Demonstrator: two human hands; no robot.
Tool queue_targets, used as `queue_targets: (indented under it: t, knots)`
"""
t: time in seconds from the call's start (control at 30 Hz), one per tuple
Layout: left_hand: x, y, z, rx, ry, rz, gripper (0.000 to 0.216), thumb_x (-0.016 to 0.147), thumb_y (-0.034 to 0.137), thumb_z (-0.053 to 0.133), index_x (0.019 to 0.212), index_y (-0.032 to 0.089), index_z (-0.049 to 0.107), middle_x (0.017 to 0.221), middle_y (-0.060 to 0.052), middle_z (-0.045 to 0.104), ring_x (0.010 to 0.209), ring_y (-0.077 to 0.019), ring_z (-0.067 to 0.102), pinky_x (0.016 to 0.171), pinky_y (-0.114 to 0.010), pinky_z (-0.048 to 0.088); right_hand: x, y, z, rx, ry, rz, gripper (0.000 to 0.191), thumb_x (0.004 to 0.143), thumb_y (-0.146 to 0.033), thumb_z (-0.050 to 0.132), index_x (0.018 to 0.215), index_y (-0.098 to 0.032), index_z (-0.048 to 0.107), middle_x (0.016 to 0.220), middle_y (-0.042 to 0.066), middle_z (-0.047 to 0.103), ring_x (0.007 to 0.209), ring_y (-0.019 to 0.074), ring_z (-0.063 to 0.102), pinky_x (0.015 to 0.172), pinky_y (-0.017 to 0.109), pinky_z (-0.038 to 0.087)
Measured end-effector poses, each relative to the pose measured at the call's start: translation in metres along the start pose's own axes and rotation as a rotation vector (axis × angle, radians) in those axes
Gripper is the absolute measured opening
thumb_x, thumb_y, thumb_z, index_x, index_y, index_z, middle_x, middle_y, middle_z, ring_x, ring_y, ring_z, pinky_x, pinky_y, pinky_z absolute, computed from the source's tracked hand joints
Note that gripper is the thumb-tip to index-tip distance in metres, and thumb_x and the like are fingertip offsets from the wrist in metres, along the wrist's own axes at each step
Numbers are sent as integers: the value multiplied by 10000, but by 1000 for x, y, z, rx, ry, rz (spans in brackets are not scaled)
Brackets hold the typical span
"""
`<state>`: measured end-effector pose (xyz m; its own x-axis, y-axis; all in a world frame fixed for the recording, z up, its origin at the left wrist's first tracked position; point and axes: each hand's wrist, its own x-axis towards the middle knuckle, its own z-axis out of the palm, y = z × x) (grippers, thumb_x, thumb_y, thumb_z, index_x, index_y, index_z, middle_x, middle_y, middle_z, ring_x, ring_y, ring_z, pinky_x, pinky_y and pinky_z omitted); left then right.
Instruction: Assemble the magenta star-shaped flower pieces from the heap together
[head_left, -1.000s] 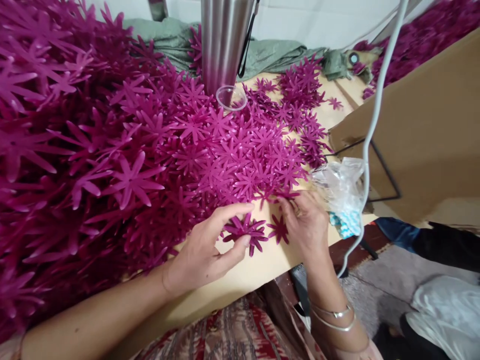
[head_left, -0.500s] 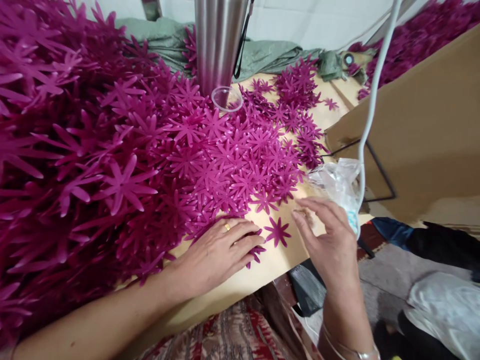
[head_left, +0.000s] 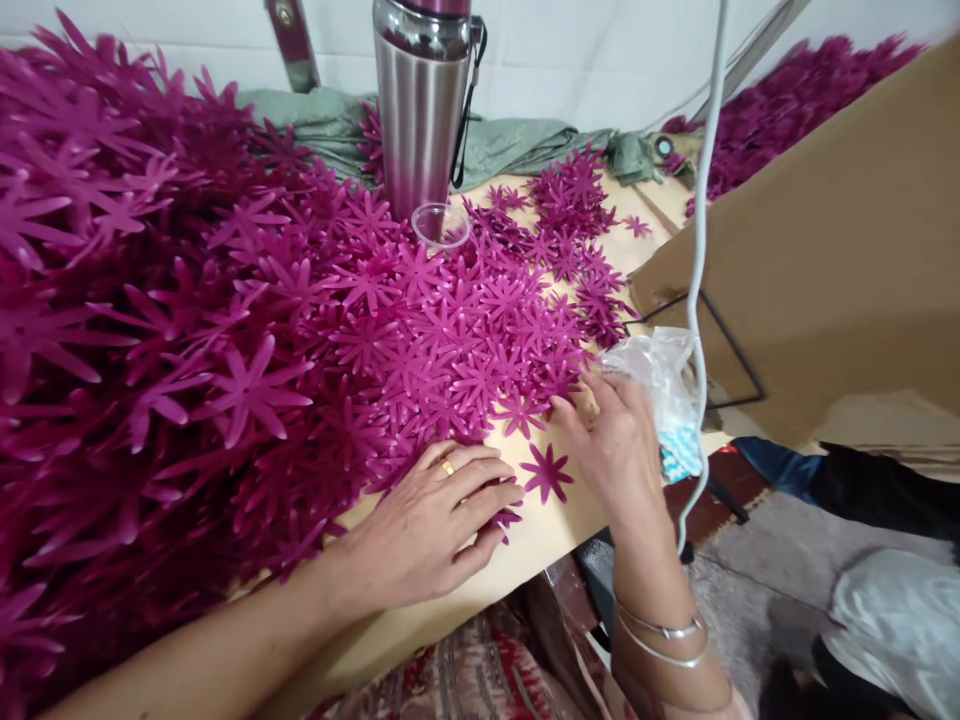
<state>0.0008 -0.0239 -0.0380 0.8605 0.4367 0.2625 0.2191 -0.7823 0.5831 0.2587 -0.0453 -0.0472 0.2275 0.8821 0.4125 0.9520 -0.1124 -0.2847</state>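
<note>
My left hand [head_left: 450,515], with a ring on one finger, lies palm down at the table's near edge, fingers stretched out. Partly under its fingertips is a magenta flower-shaped piece [head_left: 507,522]. One single magenta flower piece [head_left: 547,473] lies flat on the table between my hands. My right hand [head_left: 619,440] is at the right edge of a big heap of magenta flower pieces [head_left: 480,320], thumb and fingers apart, beside a clear plastic bag [head_left: 664,370]. Its fingertips are partly hidden, and nothing shows in its grasp.
A steel flask [head_left: 424,120] stands behind the heap, with a clear plastic lid [head_left: 441,226] before it. A white cable [head_left: 699,250] hangs down at the right, in front of a cardboard box [head_left: 825,250]. Green cloth [head_left: 525,145] runs along the wall.
My right hand has moved left and slightly forward, closer to the heap's edge. The left hand stays almost in place. The view has tilted up and shifted a little right.
</note>
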Motion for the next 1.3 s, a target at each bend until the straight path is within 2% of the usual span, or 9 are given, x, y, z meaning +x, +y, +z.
queue_targets:
  t: [0.1, 0.3, 0.57, 0.73, 0.83, 0.97, 1.1, 1.23, 1.3]
  knots:
    - [1, -1, -1, -7, 59, -5, 342, 995, 228, 577, 1335, 211, 615, 1349, -92, 697, 1368, -271, 555, 1177, -473, 367, 2, -3, 16, -36, 13, 34, 468, 967, -436, 632, 1295, -102, 647, 1244, 227, 607, 1176, 386, 545, 998, 594, 471]
    - [1, -3, -1, -119, 200, -28, 300, 983, 155, 602, 1276, 201, 642, 1290, -76, 720, 1322, -225, 593, 1150, -416, 403, 2, -6, 21, 213, 87, 172, 173, 928, -345, 667, 998, -189, 642, 994, 96, 663, 991, 294, 601, 926, 502, 501]
    - [8, -13, -5, -582, 518, -287, 315, 993, 183, 612, 1302, 241, 635, 1225, -63, 734, 1128, -171, 707, 1010, -302, 548, 25, -43, 1, 670, 414, 227, 137, 891, -295, 759, 941, -214, 660, 871, 6, 665, 807, 168, 653, 762, 316, 538]
    - [16, -27, -11, -867, 751, -435, 458, 1011, 254, 615, 1456, 287, 509, 1409, -75, 639, 1182, -155, 694, 1053, -300, 542, 28, -78, 7, 798, 192, 84, 83, 941, -200, 693, 1017, -230, 709, 950, 24, 763, 888, 174, 728, 826, 320, 598]
    - [16, -36, -16, -764, 820, -398, 471, 1006, 244, 627, 1461, 301, 521, 1476, -69, 593, 1251, -163, 647, 1101, -315, 509, 26, -90, 13, 774, 89, -187, 246, 958, -83, 609, 1097, -251, 723, 1083, 34, 799, 1028, 181, 753, 957, 361, 600]
    - [12, -42, -19, -571, 853, -360, 219, 1003, 229, 632, 1205, 243, 717, 1249, -59, 713, 1212, -185, 656, 1121, -349, 490, 31, -93, 14, 712, 0, -442, 385, 938, 19, 545, 1146, -247, 731, 1147, 50, 803, 1088, 176, 753, 989, 364, 596]
    - [13, -44, -18, -654, 927, -421, 138, 985, 257, 657, 1091, 233, 742, 1195, -53, 715, 1118, -183, 688, 980, -311, 573, 43, -86, 11, 678, 38, -398, 345, 949, -23, 583, 1144, -256, 747, 1126, 48, 807, 1086, 179, 754, 1005, 366, 593]
    - [17, -44, -16, -846, 1025, -571, 158, 967, 307, 677, 1111, 241, 683, 999, -1, 722, 777, -112, 696, 753, -242, 609, 61, -74, 6, 545, 28, -353, 313, 962, -124, 618, 1228, -249, 727, 1258, 88, 762, 1205, 222, 707, 1102, 442, 540]
    - [17, -43, -16, -864, 1046, -553, 146, 959, 313, 687, 1084, 236, 679, 1072, -13, 716, 863, -124, 708, 795, -249, 617, 75, -70, 2, 443, -6, -381, 316, 961, -184, 630, 1263, -221, 716, 1356, 131, 708, 1290, 267, 655, 1156, 507, 484]
